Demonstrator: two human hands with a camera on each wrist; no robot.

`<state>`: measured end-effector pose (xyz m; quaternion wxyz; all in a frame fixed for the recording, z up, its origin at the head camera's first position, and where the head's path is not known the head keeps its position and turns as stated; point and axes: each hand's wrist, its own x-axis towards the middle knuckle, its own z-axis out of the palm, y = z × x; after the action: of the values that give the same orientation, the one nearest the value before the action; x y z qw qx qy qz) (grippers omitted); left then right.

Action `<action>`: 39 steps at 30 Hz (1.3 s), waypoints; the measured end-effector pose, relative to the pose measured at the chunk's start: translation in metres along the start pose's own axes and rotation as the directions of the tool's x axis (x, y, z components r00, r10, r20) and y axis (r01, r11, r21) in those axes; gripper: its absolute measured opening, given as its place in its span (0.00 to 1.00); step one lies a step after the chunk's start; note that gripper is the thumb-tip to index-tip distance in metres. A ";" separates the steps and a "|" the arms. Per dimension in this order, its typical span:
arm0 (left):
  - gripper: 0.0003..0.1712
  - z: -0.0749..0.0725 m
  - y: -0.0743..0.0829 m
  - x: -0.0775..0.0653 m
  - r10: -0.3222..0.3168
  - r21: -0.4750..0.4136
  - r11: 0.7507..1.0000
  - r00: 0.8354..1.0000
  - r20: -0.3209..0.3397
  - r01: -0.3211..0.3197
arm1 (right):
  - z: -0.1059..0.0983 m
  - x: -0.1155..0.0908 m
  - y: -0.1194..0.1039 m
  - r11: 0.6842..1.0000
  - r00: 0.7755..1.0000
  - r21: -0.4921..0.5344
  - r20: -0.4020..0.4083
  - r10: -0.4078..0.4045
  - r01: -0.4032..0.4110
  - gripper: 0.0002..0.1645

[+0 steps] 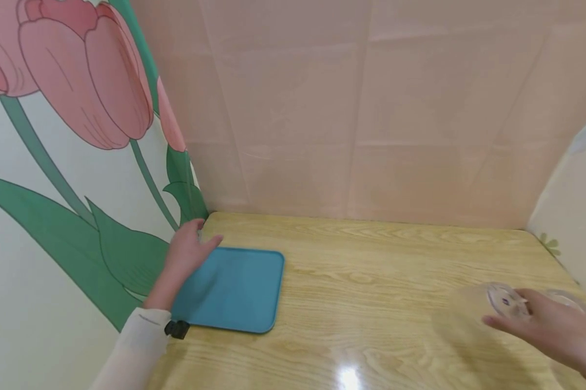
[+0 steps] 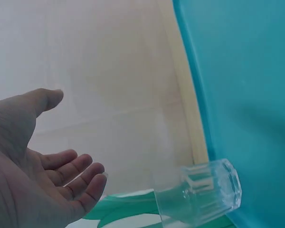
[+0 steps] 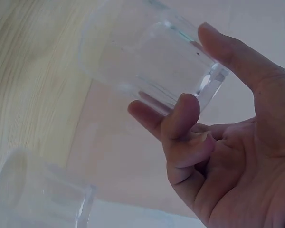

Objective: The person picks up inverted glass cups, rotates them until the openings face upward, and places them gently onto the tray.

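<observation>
My right hand [image 1: 548,322] pinches a clear cup [image 3: 152,61] by its thick base, thumb on one side and fingers on the other. The cup's wide mouth faces down toward the wooden table. Beside it a second clear cup [image 3: 45,192] stands mouth down, partly behind the right hand in the head view. My left hand [image 2: 52,166] is held above the far left of a blue tray [image 1: 244,290], thumb spread from loosely bent fingers, with nothing in its grasp. A third clear cup [image 2: 199,192] stands base down at the tray's corner, close to those fingers.
The wood-grain table [image 1: 361,287] stretches between the tray and the right-hand cups. A pinkish sheet [image 1: 361,114] closes off the back. On the left, a wall with painted tulips [image 1: 85,76] runs close along the tray; a pale wall [image 1: 578,189] stands at right.
</observation>
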<state>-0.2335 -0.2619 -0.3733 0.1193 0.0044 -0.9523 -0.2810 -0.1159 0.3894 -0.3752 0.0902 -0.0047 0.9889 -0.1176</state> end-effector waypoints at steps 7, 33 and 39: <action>0.42 0.005 0.012 -0.008 0.052 -0.051 0.997 0.999 -0.009 -0.052 | -0.003 0.003 -0.020 0.992 1.000 0.125 -0.008 -0.009 0.010 0.60; 0.40 0.041 0.078 -0.037 0.162 -0.393 0.911 0.985 0.065 -0.124 | 0.017 0.014 -0.098 0.765 0.995 0.637 -0.082 -0.059 0.098 0.54; 0.36 0.050 0.089 -0.043 0.173 -0.458 0.881 0.981 0.089 -0.113 | 0.023 0.017 -0.118 0.640 0.981 0.743 -0.163 -0.108 0.194 0.49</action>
<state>-0.1982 -0.1569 -0.3759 0.0765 -0.1116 -0.8644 -0.4843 -0.1295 0.2690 -0.3726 0.0227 -0.0431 0.8495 -0.5253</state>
